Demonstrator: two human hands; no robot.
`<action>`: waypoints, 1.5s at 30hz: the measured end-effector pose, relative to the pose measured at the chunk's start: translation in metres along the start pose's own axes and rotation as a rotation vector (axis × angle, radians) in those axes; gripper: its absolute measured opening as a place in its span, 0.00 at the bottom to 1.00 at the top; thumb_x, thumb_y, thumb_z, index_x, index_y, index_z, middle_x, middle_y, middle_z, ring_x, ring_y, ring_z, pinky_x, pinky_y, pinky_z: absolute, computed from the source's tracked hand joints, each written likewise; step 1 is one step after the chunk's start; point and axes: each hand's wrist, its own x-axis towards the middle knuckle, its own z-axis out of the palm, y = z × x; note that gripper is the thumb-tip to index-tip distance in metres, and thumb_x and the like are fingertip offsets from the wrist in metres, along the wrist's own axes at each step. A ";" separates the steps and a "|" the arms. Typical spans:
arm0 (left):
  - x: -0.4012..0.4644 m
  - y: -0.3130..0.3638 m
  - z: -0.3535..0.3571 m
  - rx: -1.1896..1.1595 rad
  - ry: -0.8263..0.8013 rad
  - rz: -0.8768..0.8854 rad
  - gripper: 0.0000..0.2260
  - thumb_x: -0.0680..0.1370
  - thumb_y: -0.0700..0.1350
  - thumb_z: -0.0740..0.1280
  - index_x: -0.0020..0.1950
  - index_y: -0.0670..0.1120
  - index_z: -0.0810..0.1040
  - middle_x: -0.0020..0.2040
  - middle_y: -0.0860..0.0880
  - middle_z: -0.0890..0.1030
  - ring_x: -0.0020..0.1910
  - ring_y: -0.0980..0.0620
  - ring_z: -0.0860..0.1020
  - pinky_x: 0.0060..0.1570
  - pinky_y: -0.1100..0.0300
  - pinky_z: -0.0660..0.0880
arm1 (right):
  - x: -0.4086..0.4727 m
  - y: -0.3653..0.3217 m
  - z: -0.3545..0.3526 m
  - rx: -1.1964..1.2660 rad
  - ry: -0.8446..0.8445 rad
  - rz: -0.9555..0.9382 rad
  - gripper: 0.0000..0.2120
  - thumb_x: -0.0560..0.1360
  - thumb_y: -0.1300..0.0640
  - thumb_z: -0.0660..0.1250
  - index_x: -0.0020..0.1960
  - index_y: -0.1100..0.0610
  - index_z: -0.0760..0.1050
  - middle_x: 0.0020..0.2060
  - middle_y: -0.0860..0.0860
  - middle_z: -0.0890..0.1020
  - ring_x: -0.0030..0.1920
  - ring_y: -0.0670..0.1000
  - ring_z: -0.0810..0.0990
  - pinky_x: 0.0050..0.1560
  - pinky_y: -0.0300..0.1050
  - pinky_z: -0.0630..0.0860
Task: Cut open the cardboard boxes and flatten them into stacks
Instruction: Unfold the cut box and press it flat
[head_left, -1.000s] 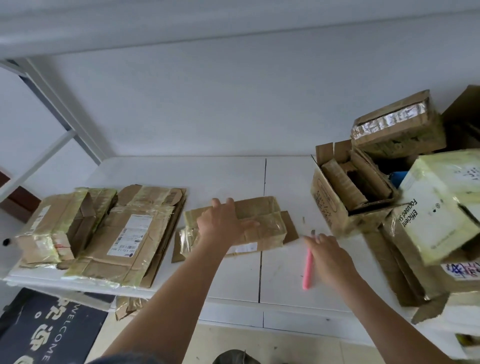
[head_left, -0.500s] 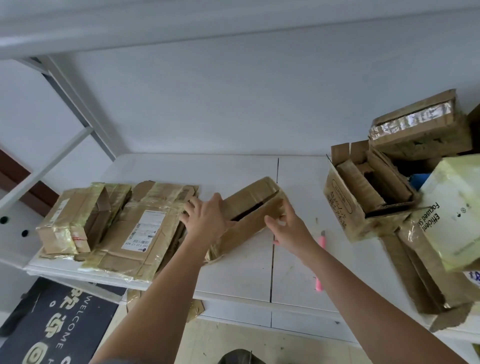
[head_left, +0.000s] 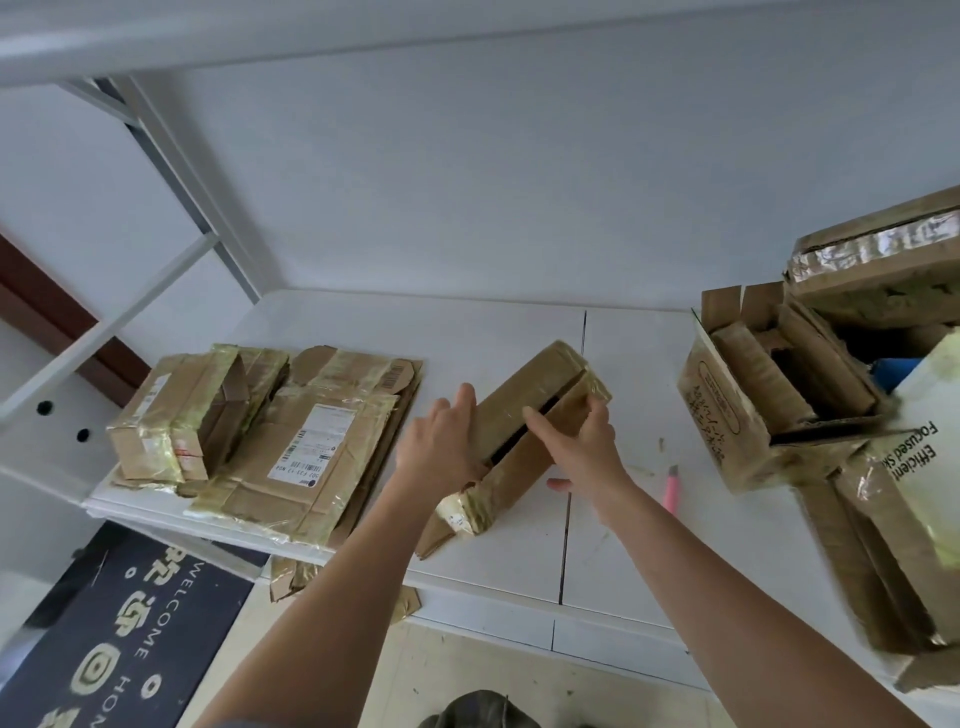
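Note:
A small taped cardboard box (head_left: 524, 410) lies tilted at the middle of the white table (head_left: 493, 338), a dark slit open along its top. My left hand (head_left: 441, 447) holds its left side, fingers over the top edge. My right hand (head_left: 576, 441) grips the right flap beside the slit. A pink box cutter (head_left: 671, 488) lies on the table to the right of my right hand. Flattened boxes (head_left: 311, 447) are stacked on the left, with a smaller flattened pile (head_left: 192, 415) beside them.
Uncut boxes are heaped at the right: an open brown box (head_left: 737, 415), a foil-taped box (head_left: 878, 265) above it and a white printed box (head_left: 919, 473). Cardboard scraps (head_left: 291, 577) hang under the table's front edge. A dark welcome mat (head_left: 114, 634) lies on the floor.
My right hand let go of the pink cutter and came to the box. Both hands turned the box from lying flat to tilted, and its top slit has opened.

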 end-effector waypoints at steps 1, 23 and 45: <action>0.000 0.002 0.000 0.014 -0.006 0.016 0.27 0.69 0.50 0.76 0.56 0.50 0.60 0.47 0.47 0.73 0.44 0.42 0.77 0.47 0.47 0.77 | 0.000 0.000 0.001 -0.021 0.024 -0.001 0.43 0.68 0.44 0.76 0.74 0.45 0.55 0.62 0.50 0.66 0.57 0.53 0.75 0.40 0.49 0.83; -0.003 0.020 0.011 -0.417 -0.023 -0.135 0.34 0.74 0.63 0.69 0.74 0.53 0.60 0.56 0.40 0.78 0.46 0.41 0.81 0.42 0.45 0.82 | -0.020 -0.023 -0.047 -0.094 -0.311 -0.150 0.43 0.66 0.38 0.72 0.77 0.40 0.58 0.75 0.45 0.63 0.72 0.51 0.68 0.64 0.47 0.71; 0.001 0.035 0.017 0.145 0.067 0.391 0.31 0.75 0.54 0.71 0.75 0.60 0.62 0.77 0.53 0.53 0.75 0.47 0.52 0.75 0.45 0.50 | -0.004 0.071 -0.101 -0.519 0.294 -0.314 0.13 0.81 0.61 0.61 0.62 0.54 0.77 0.53 0.52 0.77 0.53 0.50 0.79 0.50 0.37 0.72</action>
